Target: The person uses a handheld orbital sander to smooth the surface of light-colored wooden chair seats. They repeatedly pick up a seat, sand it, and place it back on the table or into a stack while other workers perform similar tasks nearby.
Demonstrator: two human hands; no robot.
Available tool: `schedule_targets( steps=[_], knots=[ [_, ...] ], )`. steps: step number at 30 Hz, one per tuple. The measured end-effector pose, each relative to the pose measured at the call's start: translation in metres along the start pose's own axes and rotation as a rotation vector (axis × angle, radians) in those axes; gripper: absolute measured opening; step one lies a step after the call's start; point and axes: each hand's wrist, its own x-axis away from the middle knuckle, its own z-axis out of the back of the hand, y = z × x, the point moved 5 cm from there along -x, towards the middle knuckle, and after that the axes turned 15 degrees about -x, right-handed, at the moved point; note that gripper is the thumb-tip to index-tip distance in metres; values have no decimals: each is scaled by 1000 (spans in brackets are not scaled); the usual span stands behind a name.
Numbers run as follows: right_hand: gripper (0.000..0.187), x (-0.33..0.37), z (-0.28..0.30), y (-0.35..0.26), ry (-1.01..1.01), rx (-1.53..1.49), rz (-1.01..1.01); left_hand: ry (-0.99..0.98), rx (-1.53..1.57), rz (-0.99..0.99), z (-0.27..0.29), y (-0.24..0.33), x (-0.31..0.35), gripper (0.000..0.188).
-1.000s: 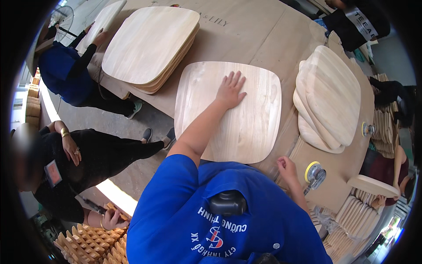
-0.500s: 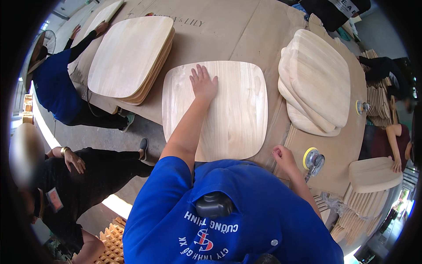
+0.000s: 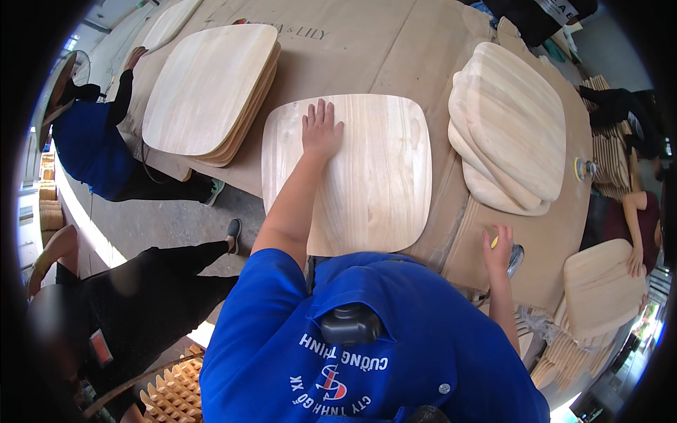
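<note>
A pale wooden board with rounded corners lies flat on the cardboard-covered table in front of me. My left hand rests on its upper left part, palm down with the fingers stretched out. To the right of the board, my right hand is over a round sander with a yellow pad, covering most of it. Thumb and fingers of that hand are apart, and a bit of yellow pad shows between them. Whether they touch the sander is hard to make out.
Stacks of similar boards stand at the left and right of the table. Another sander lies near the right edge. Co-workers stand at the left and right; one at the right holds a board. Slatted wood pieces sit lower left.
My right hand has moved right, from beside the board to over the sander. My left hand stays on the board. At the right, a co-worker's board has tilted up.
</note>
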Motion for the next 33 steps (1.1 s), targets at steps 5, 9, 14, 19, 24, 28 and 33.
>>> schedule_targets(
  steps=[5,9,14,19,24,28,33],
  knots=[
    [74,14,45,52,143,339,-184,-16,-41,176,-5,-33,7,65],
    [87,27,53,84,75,215,-390,14,-26,187,-3,-11,23,64],
    [93,28,47,119,110,275,-551,82,39,-106,4,31,70,61],
    [98,26,45,135,149,92,-607,49,72,-237,9,11,128,62],
    [84,1,34,64,6,-14,-350,-18,2,-42,11,-45,178,63],
    [73,-54,-28,-55,-251,-100,108,33,-2,20,10,-59,189,65],
    [69,-145,-122,-159,-440,31,169,32,9,44,9,-61,189,64]
  ],
)
